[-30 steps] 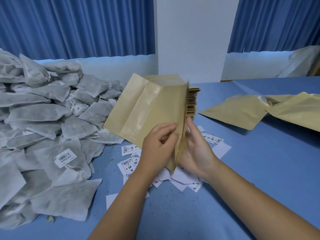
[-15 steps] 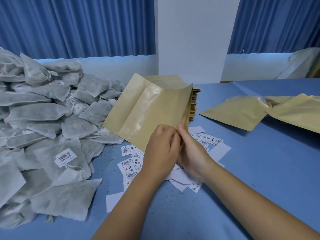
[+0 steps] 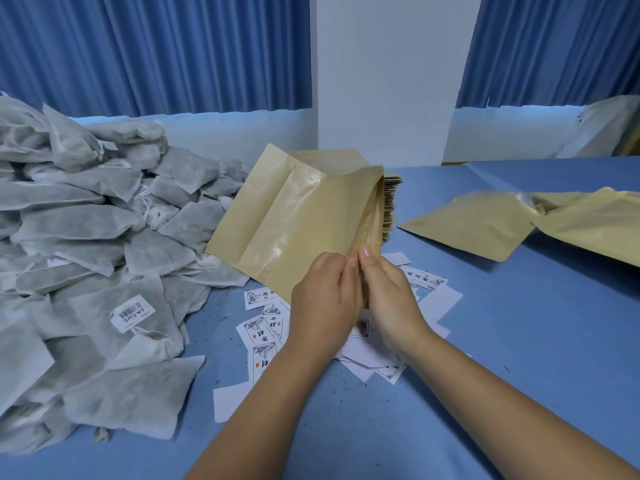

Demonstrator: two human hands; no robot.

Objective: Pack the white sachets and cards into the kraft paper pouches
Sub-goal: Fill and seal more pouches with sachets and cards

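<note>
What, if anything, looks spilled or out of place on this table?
Small dark crumbs speckle the blue table cover near the scattered white printed cards, possibly spilled from the white mesh sachets.

Packing workroom: sachet heap (image 3: pixel 86 254), pouch stack (image 3: pixel 389 209), blue table (image 3: pixel 519 341)

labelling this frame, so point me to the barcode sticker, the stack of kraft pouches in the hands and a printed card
barcode sticker (image 3: pixel 131 312): head view, middle of the white label.
stack of kraft pouches (image 3: pixel 298 220): head view, the front pouch's face.
printed card (image 3: pixel 263 330): head view, its printed middle.
</note>
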